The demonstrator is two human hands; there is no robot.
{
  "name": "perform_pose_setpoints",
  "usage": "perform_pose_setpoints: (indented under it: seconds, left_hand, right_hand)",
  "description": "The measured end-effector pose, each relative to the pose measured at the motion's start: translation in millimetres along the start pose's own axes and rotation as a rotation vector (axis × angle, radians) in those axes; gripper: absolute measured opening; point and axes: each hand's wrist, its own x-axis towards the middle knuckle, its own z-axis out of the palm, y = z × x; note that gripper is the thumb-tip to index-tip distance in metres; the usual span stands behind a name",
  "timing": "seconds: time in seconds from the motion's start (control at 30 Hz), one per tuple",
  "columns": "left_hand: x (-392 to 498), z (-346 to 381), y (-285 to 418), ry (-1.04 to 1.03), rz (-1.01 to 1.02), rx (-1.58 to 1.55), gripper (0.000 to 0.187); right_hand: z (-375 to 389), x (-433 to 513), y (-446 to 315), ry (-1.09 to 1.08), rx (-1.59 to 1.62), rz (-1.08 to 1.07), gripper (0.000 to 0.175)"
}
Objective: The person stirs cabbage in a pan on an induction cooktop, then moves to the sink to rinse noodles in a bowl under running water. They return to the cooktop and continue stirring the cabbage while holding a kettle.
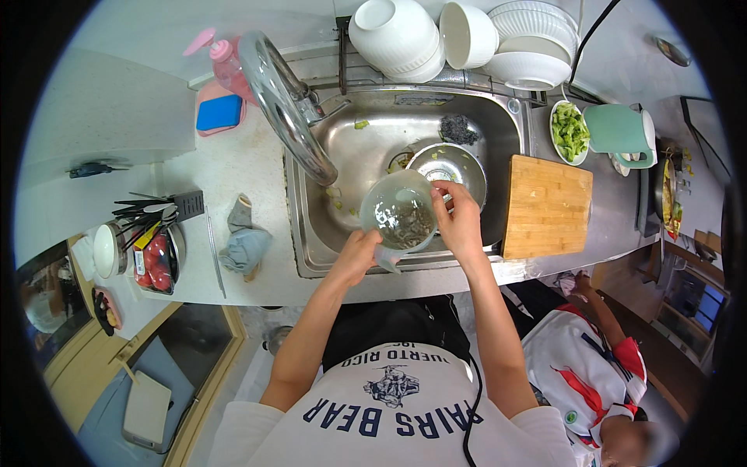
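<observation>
Over the near side of a steel sink I hold a translucent bowl with water and dark, small bits in it. My left hand grips its near left edge by a handle or spout. The thumb and fingers of my right hand pinch its right rim. Just beyond, a metal bowl or strainer stands in the sink with green scraps inside. A dark scouring pad lies at the sink's back right. Green scraps lie on the sink floor, below the chrome faucet.
Right of the sink lie a wooden cutting board, a plate of chopped greens and a green kettle. White bowls stand on a rack behind. Left are a cloth and packed tomatoes. Another person is at the lower right.
</observation>
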Motion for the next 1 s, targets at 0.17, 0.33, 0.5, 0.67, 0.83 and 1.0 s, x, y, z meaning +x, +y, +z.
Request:
perform_pose_setpoints:
  seconds: [0.17, 0.33, 0.5, 0.67, 0.83, 1.0]
  left_hand:
    - [3.0, 6.7, -10.0, -0.075, -0.041, -0.135, 0.04]
    - [3.0, 10.8, -12.3, -0.109, -0.053, -0.178, 0.04]
    - [5.3, 10.8, -17.0, -0.126, -0.074, -0.218, 0.039]
    - [4.0, 16.2, -17.2, -0.135, -0.081, -0.271, 0.038]
    - [2.2, 21.3, -18.2, -0.185, -0.082, -0.32, 0.037]
    - [-1.1, 29.1, -15.6, -0.181, -0.081, -0.346, 0.036]
  right_hand:
    - [-9.5, -1.1, -7.6, 0.001, -0.044, -0.008, 0.019]
    - [-15.6, -0.6, -13.4, -0.011, -0.102, -0.019, 0.019]
    - [-17.4, -1.2, -18.1, -0.011, -0.108, -0.035, 0.019]
    - [-21.3, -2.6, -24.9, 0.004, -0.145, -0.045, 0.018]
    - [-26.6, -3.4, -32.8, 0.009, -0.149, -0.032, 0.018]
    - [-30.1, -5.3, -34.8, 0.024, -0.153, -0.033, 0.017]
